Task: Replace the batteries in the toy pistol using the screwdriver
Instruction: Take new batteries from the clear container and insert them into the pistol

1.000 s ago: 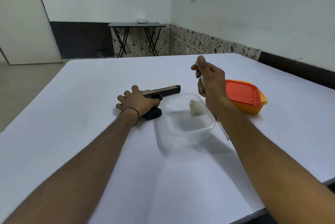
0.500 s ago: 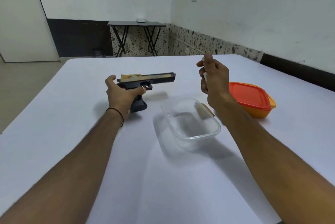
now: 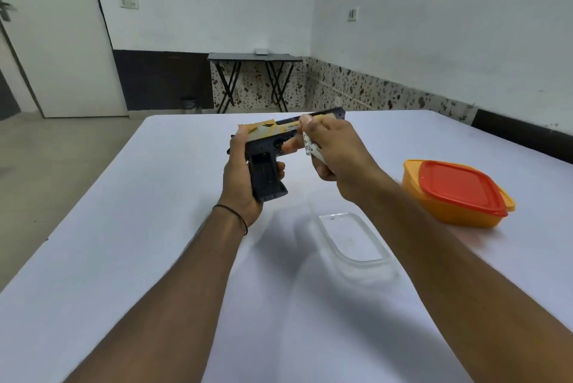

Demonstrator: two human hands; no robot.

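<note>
My left hand (image 3: 237, 184) grips the toy pistol (image 3: 267, 176) by its dark handle and holds it above the table, barrel pointing right. The pistol has a dark body and a yellow-printed slide, and the side of its handle faces me. My right hand (image 3: 339, 154) is closed around the screwdriver (image 3: 311, 147), of which only a white printed piece shows between the fingers. Its fingertips lie against the pistol near the trigger and over the slide. The screwdriver's tip is hidden.
A clear plastic container (image 3: 382, 260) sits on the white table (image 3: 148, 227) below my right forearm. An orange box with a red lid (image 3: 459, 193) stands to the right. A folding table stands by the far wall.
My left hand has lifted the pistol off the table and turned its handle side toward me. My right hand has moved left with the screwdriver and now touches the pistol.
</note>
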